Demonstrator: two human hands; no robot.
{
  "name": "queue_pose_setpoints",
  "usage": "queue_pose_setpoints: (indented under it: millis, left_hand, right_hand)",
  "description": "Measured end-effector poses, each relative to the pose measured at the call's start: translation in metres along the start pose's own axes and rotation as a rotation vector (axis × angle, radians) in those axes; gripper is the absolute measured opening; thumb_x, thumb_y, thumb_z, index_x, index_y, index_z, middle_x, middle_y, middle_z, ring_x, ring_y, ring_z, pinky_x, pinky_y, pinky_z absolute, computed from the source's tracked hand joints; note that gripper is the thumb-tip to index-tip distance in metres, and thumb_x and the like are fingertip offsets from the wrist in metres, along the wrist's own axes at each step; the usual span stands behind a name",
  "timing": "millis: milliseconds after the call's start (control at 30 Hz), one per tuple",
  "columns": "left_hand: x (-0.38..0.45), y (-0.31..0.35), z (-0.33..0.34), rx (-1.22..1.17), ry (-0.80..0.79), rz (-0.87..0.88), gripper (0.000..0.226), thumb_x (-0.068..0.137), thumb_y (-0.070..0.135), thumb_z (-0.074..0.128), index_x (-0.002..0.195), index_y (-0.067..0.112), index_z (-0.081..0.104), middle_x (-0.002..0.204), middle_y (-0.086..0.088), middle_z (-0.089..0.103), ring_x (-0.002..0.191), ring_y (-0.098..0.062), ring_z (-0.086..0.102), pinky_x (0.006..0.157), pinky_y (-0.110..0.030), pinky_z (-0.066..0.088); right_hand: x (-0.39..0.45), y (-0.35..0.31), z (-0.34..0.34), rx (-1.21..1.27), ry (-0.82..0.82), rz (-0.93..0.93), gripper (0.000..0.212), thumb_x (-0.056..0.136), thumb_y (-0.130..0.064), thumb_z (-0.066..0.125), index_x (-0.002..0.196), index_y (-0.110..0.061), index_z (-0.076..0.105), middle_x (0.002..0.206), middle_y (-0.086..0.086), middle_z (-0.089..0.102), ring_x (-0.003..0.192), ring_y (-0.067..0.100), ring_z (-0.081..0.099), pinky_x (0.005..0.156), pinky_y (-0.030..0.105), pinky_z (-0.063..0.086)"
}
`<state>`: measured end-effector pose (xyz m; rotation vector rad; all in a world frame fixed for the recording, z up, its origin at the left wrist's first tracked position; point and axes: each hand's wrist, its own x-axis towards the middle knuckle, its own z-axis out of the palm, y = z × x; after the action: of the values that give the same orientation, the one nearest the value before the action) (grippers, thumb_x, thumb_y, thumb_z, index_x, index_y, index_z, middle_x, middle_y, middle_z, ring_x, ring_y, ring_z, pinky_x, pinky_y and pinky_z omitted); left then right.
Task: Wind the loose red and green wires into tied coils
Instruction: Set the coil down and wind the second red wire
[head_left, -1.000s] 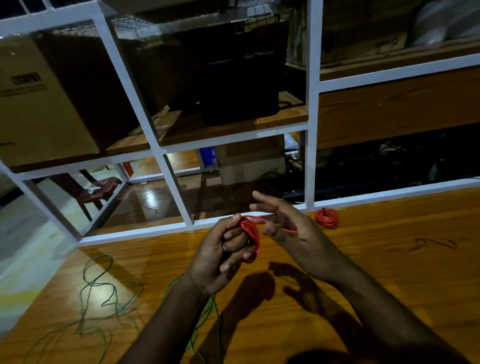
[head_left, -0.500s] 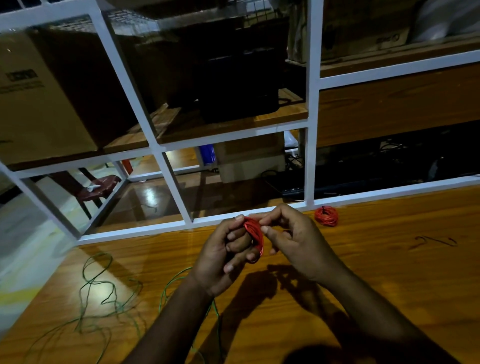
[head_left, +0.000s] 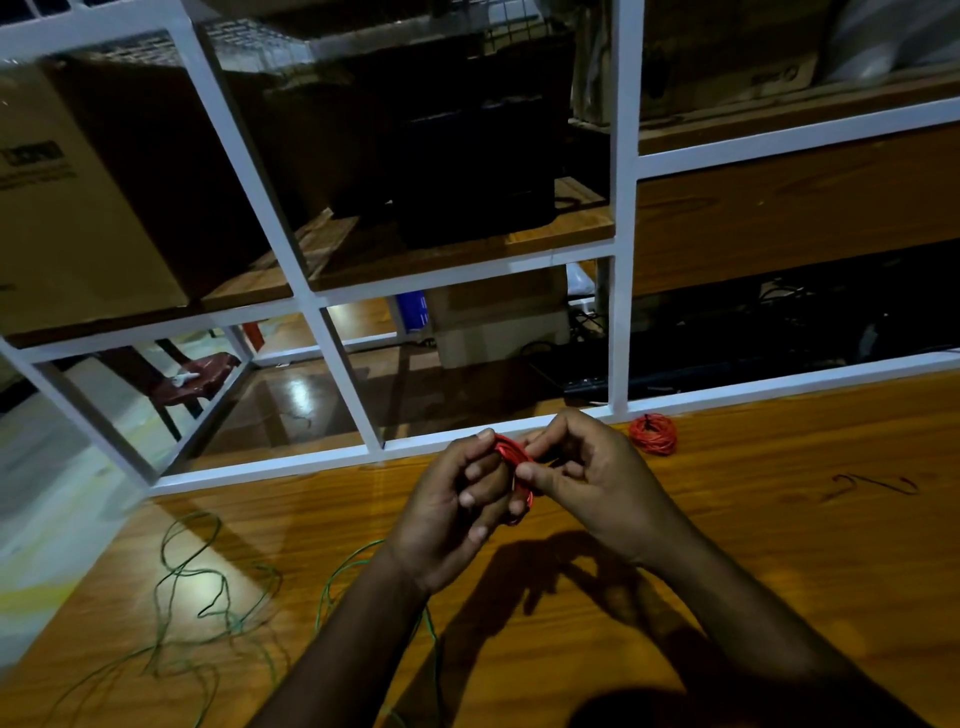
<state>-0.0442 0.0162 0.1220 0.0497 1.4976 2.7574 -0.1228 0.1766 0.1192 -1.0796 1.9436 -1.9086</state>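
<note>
Loose green wire (head_left: 208, 592), tangled on the wooden tabletop (head_left: 779, 545), near and to the left of the left hand (head_left: 452, 509). Small red wire coil (head_left: 514, 478), gripped by left hand's curled fingers; right hand (head_left: 587, 473) pinches its edge. Finished tied red coil (head_left: 653, 434), beyond the right hand, beside the white metal frame (head_left: 621, 208).

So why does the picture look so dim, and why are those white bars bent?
Head view: the light is low and comes from ahead, so the hands throw dark shadows toward the camera on the table; the shelves behind sink into black; a glare patch shines on the floor; the wide lens bows the white frame; the red coil stays sharp.
</note>
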Motion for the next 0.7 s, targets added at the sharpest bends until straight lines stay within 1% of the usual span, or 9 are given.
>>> queue_pose_setpoints:
  millis: [100, 200, 267, 367, 433, 500, 600, 633, 700]
  left_hand:
    - [0.0, 0.006, 0.005, 0.1, 0.022, 0.004, 0.039, 0.104, 0.032, 0.042, 0.069, 0.016, 0.045, 0.048, 0.003, 0.037, 0.043, -0.013, 0.051, 0.069, -0.031, 0.046]
    - [0.001, 0.016, 0.012, 0.258, 0.003, -0.001, 0.037, 0.106, 0.035, 0.037, 0.077, 0.013, 0.045, 0.059, -0.001, 0.041, 0.062, -0.018, 0.058, 0.074, -0.033, 0.045]
    - [0.004, 0.021, 0.014, 0.334, 0.005, 0.009, 0.036, 0.106, 0.035, 0.035, 0.08, 0.012, 0.044, 0.061, -0.001, 0.043, 0.064, -0.019, 0.058, 0.074, -0.035, 0.046]
    - [0.009, 0.021, 0.014, 0.415, 0.084, 0.05, 0.04, 0.106, 0.039, 0.042, 0.074, 0.015, 0.047, 0.056, 0.0, 0.043, 0.057, -0.017, 0.056, 0.068, -0.034, 0.045]
    - [0.011, 0.017, 0.014, 0.574, 0.17, 0.115, 0.044, 0.104, 0.043, 0.044, 0.071, 0.014, 0.05, 0.054, -0.001, 0.048, 0.056, -0.019, 0.058, 0.062, -0.03, 0.046]
    - [0.011, 0.012, 0.019, 0.71, 0.211, 0.182, 0.047, 0.104, 0.04, 0.041, 0.071, 0.009, 0.051, 0.056, -0.007, 0.053, 0.06, -0.022, 0.06, 0.06, -0.028, 0.048]
    - [0.008, 0.008, 0.024, 0.722, 0.18, 0.197, 0.047, 0.107, 0.036, 0.033, 0.072, 0.008, 0.049, 0.062, -0.011, 0.054, 0.07, -0.023, 0.062, 0.065, -0.027, 0.05]
    - [0.007, 0.01, 0.023, 0.708, 0.159, 0.175, 0.047, 0.108, 0.036, 0.031, 0.074, 0.008, 0.049, 0.064, -0.01, 0.056, 0.073, -0.023, 0.062, 0.069, -0.028, 0.05]
    - [0.004, 0.013, 0.017, 0.594, 0.076, 0.094, 0.04, 0.109, 0.034, 0.03, 0.086, 0.008, 0.051, 0.073, -0.009, 0.057, 0.083, -0.023, 0.062, 0.08, -0.033, 0.05]
  right_hand:
    - [0.001, 0.001, 0.0, 0.007, 0.038, -0.007, 0.013, 0.089, -0.009, 0.072, 0.095, -0.015, 0.062, 0.103, 0.001, 0.072, 0.1, 0.016, 0.07, 0.083, 0.049, 0.06]
    - [0.004, 0.001, -0.003, 0.052, 0.061, -0.012, 0.013, 0.09, -0.005, 0.07, 0.095, -0.011, 0.061, 0.099, 0.001, 0.071, 0.099, 0.013, 0.071, 0.076, 0.033, 0.06]
    - [0.007, 0.001, -0.004, 0.089, 0.055, -0.021, 0.013, 0.089, -0.003, 0.07, 0.095, -0.009, 0.06, 0.098, 0.002, 0.071, 0.097, 0.013, 0.071, 0.073, 0.026, 0.057]
    - [0.01, 0.004, -0.002, 0.112, 0.056, -0.014, 0.013, 0.089, -0.002, 0.071, 0.095, -0.007, 0.06, 0.099, 0.006, 0.071, 0.097, 0.016, 0.072, 0.074, 0.026, 0.057]
    - [0.01, 0.007, 0.001, 0.12, 0.065, -0.008, 0.013, 0.089, -0.001, 0.07, 0.096, -0.005, 0.06, 0.1, 0.009, 0.071, 0.096, 0.018, 0.072, 0.076, 0.028, 0.058]
    - [0.009, 0.01, 0.001, 0.123, 0.084, -0.02, 0.013, 0.09, -0.001, 0.07, 0.096, -0.005, 0.06, 0.101, 0.01, 0.072, 0.097, 0.02, 0.072, 0.077, 0.031, 0.059]
    - [0.01, 0.009, -0.004, 0.085, 0.087, -0.035, 0.013, 0.089, -0.003, 0.071, 0.096, -0.008, 0.061, 0.103, 0.01, 0.071, 0.1, 0.018, 0.071, 0.08, 0.033, 0.06]
    - [0.01, 0.008, -0.005, 0.073, 0.09, -0.036, 0.014, 0.089, -0.003, 0.071, 0.096, -0.009, 0.061, 0.103, 0.009, 0.071, 0.1, 0.017, 0.071, 0.08, 0.033, 0.06]
    - [0.009, 0.008, -0.007, 0.051, 0.104, -0.037, 0.015, 0.089, -0.002, 0.071, 0.096, -0.011, 0.062, 0.1, 0.006, 0.071, 0.098, 0.016, 0.072, 0.079, 0.032, 0.06]
